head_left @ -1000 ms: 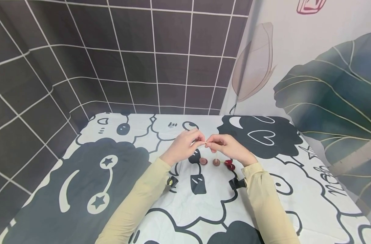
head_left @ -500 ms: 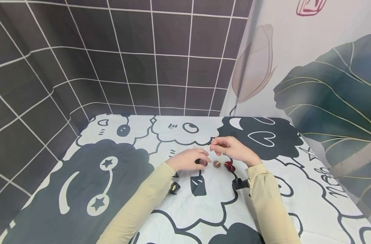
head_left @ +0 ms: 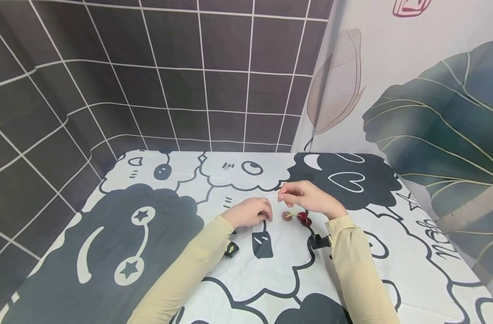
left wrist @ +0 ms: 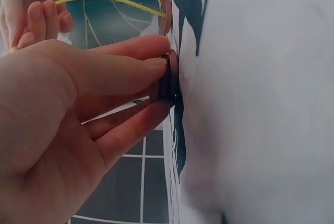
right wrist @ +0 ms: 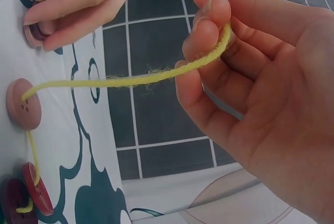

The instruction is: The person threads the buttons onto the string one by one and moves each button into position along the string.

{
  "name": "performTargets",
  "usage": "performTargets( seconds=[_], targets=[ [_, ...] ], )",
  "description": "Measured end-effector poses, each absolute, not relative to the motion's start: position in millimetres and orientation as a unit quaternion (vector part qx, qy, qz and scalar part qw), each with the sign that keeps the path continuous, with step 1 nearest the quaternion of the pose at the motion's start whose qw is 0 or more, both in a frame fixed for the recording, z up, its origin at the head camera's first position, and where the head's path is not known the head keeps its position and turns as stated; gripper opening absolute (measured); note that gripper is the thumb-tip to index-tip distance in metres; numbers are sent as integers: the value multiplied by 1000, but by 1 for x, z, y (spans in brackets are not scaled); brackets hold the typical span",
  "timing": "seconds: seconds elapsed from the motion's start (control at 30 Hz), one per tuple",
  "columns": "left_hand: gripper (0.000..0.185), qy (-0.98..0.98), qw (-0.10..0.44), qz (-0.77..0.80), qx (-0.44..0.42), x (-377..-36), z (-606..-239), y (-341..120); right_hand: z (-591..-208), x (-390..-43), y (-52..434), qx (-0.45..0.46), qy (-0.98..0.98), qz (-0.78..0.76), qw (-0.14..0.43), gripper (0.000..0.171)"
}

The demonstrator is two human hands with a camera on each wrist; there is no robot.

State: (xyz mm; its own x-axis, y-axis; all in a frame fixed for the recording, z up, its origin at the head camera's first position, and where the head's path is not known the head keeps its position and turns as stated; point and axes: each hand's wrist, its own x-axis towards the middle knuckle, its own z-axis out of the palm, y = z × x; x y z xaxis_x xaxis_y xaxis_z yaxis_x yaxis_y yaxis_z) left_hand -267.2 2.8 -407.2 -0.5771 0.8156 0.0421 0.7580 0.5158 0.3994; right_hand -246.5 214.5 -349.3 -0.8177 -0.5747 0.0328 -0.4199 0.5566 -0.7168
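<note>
My left hand (head_left: 249, 212) is down at the cloth, its thumb and fingertips pinching a pinkish-brown button (right wrist: 32, 37); a dark piece (left wrist: 164, 80) shows against that button between the fingers. Raised just to the right, my right hand (head_left: 307, 197) pinches a yellow yarn (right wrist: 146, 79), whose short tip pokes out above the fingertips. The yarn runs down through a second pinkish-brown button (right wrist: 22, 110) lying on the cloth. From there it continues to a red button (right wrist: 42, 195) and a dark red button (right wrist: 14, 198), which overlap each other.
The white cloth (head_left: 246, 279) with black cartoon prints covers the table. A small black object (head_left: 231, 249) lies by the left sleeve, and another black piece (head_left: 319, 242) is at the right sleeve. A dark gridded curtain (head_left: 226, 90) hangs behind the table.
My hands were together at the yarn a second ago. The left hand has since come down and left onto the loose button and pinched it; the right has shifted slightly right with the yarn.
</note>
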Motion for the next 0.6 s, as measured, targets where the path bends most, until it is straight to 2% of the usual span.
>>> performTargets(
  seconds=[0.3, 0.6],
  targets=[
    [25, 882, 28, 204, 423, -268, -403, 2, -349, -247, 216, -281, 880, -368, 108, 10],
    [30, 848, -6, 377, 373, -269, -386, -5, -348, -246, 217, -277, 883, -364, 107, 11]
  ],
)
